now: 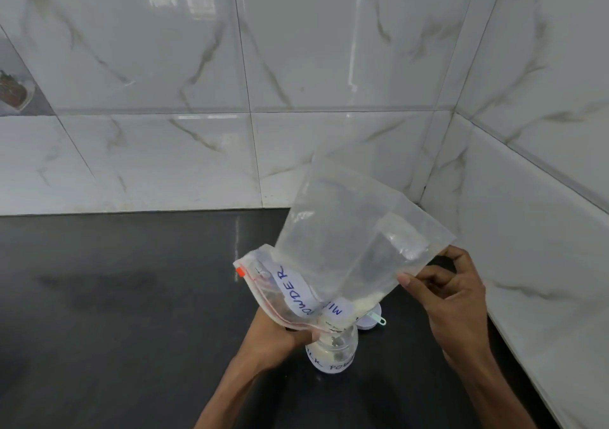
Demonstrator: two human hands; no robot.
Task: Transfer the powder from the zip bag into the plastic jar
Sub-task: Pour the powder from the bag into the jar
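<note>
My right hand (451, 300) pinches the bottom corner of the zip bag (356, 231) between thumb and forefinger, the other fingers loosely curled, and lifts that corner up toward two o'clock. My left hand (283, 329) is closed around the bag's mouth at about eight o'clock of the bag, gathering the red zip edge (260, 283) just above the plastic jar (333, 349). I cannot tell whether it also touches the jar's neck, since the bag covers that spot.

The bag is tipped mouth-down over the jar, and the powder (365, 300) left in it sits bunched low, right above the jar's opening. The upper part of the bag looks nearly empty, with only a dusty film clinging at the high corner. A paper label (296, 290) with blue writing shows through the plastic. The jar stands on the dark counter (131, 297) with some powder already visible inside. Just past it, at two o'clock, lies a pale lid (370, 321) with a small teal tab (379, 318) on it.

To pour well, I judge I should keep the mouth narrow and centred over the opening, raise the high corner gradually, and shake gently so the clinging powder slides down rather than puffing out sideways. The jar is light and could tip if the bag drags on it.
</note>
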